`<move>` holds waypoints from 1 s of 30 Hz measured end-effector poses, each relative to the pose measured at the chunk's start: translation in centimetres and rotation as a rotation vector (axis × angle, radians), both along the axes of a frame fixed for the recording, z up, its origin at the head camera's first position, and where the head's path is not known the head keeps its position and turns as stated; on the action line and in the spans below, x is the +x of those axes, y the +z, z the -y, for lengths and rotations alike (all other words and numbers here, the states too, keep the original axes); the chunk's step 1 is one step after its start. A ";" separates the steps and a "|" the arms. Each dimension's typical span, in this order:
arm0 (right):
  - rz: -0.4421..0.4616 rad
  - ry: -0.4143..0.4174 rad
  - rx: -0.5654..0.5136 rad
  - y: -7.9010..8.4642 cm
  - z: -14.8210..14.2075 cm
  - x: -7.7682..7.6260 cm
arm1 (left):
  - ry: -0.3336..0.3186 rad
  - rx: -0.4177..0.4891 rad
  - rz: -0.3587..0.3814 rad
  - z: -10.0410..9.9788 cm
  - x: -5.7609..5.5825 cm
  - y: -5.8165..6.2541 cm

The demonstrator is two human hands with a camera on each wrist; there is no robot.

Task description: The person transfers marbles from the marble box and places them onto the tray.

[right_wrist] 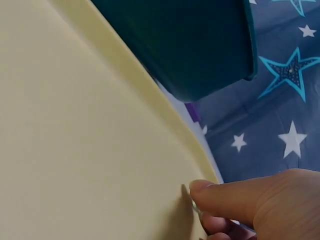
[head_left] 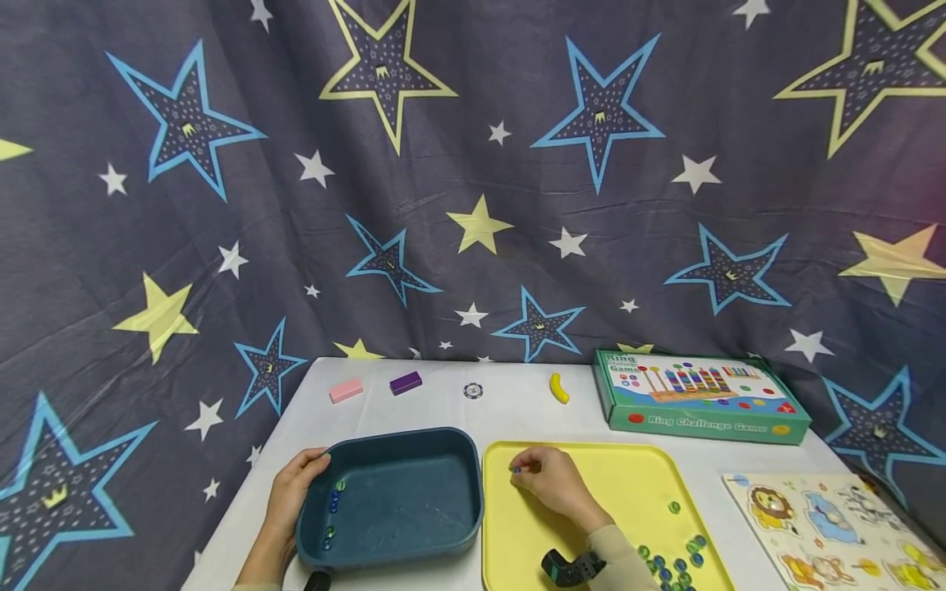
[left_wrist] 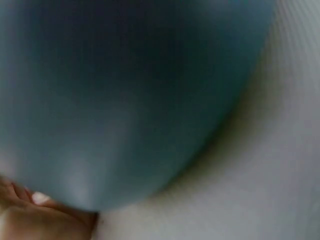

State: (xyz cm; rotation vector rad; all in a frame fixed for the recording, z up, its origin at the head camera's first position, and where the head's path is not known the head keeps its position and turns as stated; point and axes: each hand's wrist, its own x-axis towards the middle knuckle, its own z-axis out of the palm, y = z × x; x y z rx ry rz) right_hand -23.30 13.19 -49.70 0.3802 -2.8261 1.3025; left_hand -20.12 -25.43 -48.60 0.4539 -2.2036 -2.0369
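My left hand (head_left: 287,492) grips the left rim of a dark teal tub (head_left: 399,561), thumb over the edge. In the left wrist view the tub's outer wall (left_wrist: 125,125) fills most of the picture, blurred. Several glass marbles (head_left: 334,502) lie along the tub's left side. Over the left part of a yellow tray (head_left: 591,509), my right hand (head_left: 553,484) pinches a small blue-green marble (head_left: 515,469) between thumb and fingers. The right wrist view shows that marble mostly hidden by the fingers. More blue and green marbles (head_left: 681,565) are gathered at the tray's near right.
Behind the tub lie a pink block (head_left: 346,391), a purple block (head_left: 406,383) and a poker chip (head_left: 473,391). A toy banana (head_left: 558,388) is behind the tray. A Ring Challenge Game box (head_left: 702,402) and an animal puzzle board (head_left: 835,525) occupy the right side.
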 end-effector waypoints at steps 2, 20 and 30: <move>-0.020 0.011 0.021 0.0 0.0 0.0 | 0.004 -0.002 -0.001 0.0 0.0 0.0; -0.032 -0.023 -0.095 3.0 0.3 0.5 | -0.013 -0.049 0.012 -0.1 -0.4 0.5; 0.015 0.256 -0.298 7.2 6.9 3.7 | -0.030 -0.010 0.029 -0.1 -0.2 0.2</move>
